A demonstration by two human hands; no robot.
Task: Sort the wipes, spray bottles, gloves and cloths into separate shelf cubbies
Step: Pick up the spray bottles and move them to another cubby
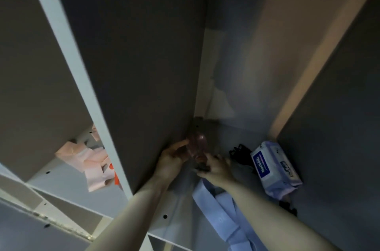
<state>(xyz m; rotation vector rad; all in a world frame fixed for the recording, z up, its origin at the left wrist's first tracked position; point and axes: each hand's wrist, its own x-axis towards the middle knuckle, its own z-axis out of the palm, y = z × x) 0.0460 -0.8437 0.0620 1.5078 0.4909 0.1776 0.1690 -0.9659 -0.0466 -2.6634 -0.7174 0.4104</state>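
Translucent pinkish spray bottle (pixel 197 149) is standing deep in the middle cubby, both hands' fingers closing around it: left hand (pixel 171 161), right hand (pixel 216 169). White-and-blue wipes pack (pixel 274 168) is sharing this cubby; pale pink cloths (pixel 90 161) are lying next door. Sorting appears unfinished.

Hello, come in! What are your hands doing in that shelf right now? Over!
Both hands, left hand and right hand, on a pinkish bottle deep in the cubby. Wipes pack beside them, to the right. Nothing blocking.
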